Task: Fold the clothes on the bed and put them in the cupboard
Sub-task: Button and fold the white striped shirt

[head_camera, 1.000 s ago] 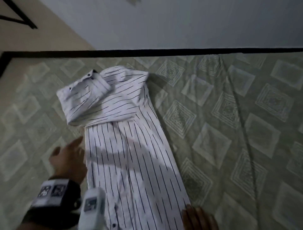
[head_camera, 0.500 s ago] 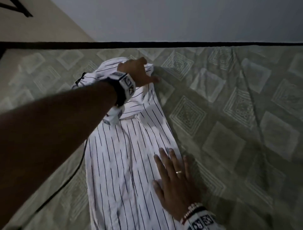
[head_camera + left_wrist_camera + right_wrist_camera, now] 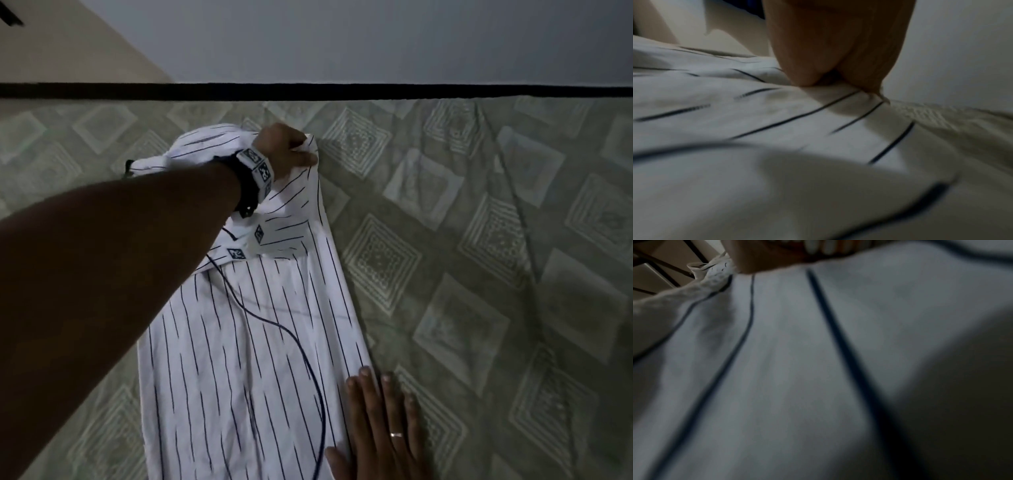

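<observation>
The left arm is stretched forward across the frame, its wrist strapped with a marker-covered band, and the left hand (image 3: 286, 150) is closed at the far end, fabric pinched between thumb and curled fingers (image 3: 869, 65). The right hand (image 3: 380, 428) is laid flat nearer the body, palm down, fingers straight and slightly spread, a ring worn on one finger. Both forearms are left bare.

Striped shirt (image 3: 246, 359) on patterned bed (image 3: 479, 274)
</observation>
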